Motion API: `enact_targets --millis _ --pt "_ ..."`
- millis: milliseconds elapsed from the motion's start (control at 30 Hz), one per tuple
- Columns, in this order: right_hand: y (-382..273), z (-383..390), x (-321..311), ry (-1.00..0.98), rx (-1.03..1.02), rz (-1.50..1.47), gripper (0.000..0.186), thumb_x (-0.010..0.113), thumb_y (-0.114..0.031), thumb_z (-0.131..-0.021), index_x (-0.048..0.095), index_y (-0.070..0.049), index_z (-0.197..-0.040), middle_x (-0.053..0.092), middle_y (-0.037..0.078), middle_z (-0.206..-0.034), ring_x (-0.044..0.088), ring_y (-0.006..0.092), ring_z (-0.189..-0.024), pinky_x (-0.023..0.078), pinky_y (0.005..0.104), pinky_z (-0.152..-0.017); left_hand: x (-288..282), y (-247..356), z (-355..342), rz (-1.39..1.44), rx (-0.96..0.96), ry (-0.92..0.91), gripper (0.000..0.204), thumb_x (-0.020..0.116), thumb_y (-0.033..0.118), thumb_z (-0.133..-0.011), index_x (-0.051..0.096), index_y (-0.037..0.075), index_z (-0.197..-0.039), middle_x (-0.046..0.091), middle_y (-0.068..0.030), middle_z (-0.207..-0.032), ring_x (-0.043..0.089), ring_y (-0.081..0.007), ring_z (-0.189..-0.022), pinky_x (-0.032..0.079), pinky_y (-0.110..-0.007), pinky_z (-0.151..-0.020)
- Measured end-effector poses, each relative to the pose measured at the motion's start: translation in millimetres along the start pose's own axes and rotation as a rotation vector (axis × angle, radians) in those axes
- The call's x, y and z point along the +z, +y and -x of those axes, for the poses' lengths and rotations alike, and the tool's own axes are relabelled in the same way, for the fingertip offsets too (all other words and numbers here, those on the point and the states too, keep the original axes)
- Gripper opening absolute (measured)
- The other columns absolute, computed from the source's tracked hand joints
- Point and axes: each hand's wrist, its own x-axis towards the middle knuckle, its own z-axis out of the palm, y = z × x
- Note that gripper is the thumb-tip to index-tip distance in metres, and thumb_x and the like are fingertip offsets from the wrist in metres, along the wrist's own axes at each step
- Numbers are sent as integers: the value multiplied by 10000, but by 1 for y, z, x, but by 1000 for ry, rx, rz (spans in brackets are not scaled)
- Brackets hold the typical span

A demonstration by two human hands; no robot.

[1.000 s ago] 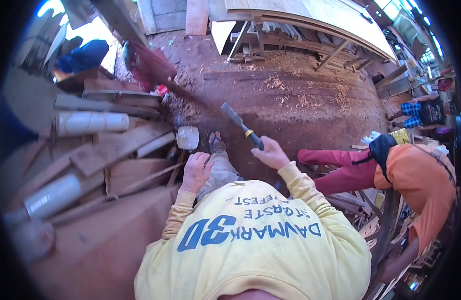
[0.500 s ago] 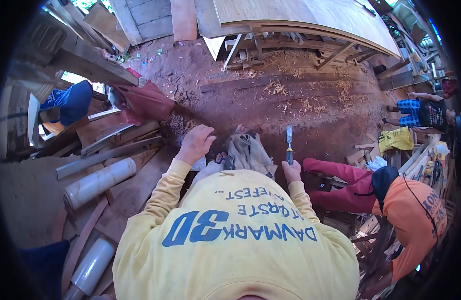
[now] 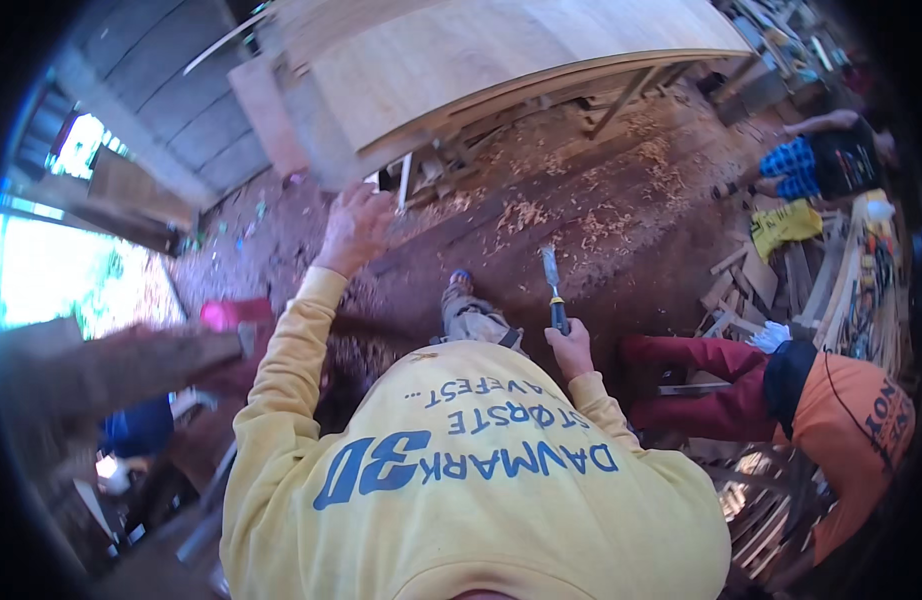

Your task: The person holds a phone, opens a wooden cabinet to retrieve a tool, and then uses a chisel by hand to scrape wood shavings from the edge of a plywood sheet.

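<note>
On the reddish earth floor (image 3: 626,290) of a woodworking shop, curled pale wood shavings (image 3: 521,216) lie scattered beside a table topped with a broad, smooth, light-brown wooden panel (image 3: 521,65). A person in a yellow long-sleeved sweatshirt (image 3: 471,470) extends the left arm forward, the left hand (image 3: 353,228) raised with its fingers loosely spread and slightly blurred, near the panel's corner; whether it touches anything cannot be told. The right hand (image 3: 571,348), lower and closer to the body with the elbow bent, is wrapped around the dark handle of a chisel (image 3: 556,292). The two hands are well apart. The tool's flat metal blade, set above a yellow collar, points away from the wearer over the floor. At right, a co-worker in an orange shirt (image 3: 846,425) bends beside stacked timber strips.
</note>
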Motion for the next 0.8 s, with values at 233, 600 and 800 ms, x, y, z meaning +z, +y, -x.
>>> enact_targets --millis 233,600,800 --pt "-93 -119 70 62 118 -28 298 746 -250 -844 607 -3 -937 552 5 -777 516 126 -720 472 342 -659 100 -205 -159 -207 -192 -284 587 512 477 -992 478 179 -1496 356 -167 -1601 272 -396 -1496 251 -548 -1198" --pt "-232 -160 183 350 109 -447 307 742 -200 -896 588 -29 -1099 522 -48 -855 464 42 -747 424 233 -651 150 -347 -355 -387 108 -397 744 437 580 -995 251 231 -1625 188 -142 -1691 141 -366 -1556 148 -555 -1224" --pt "-288 -142 245 370 202 -834 233 671 -220 -951 576 -47 -1075 610 -16 -857 480 31 -678 417 217 -597 165 -358 -361 -384 153 -402 765 405 634 -993 242 242 -1629 170 -136 -1697 117 -361 -1561 118 -528 -1234"
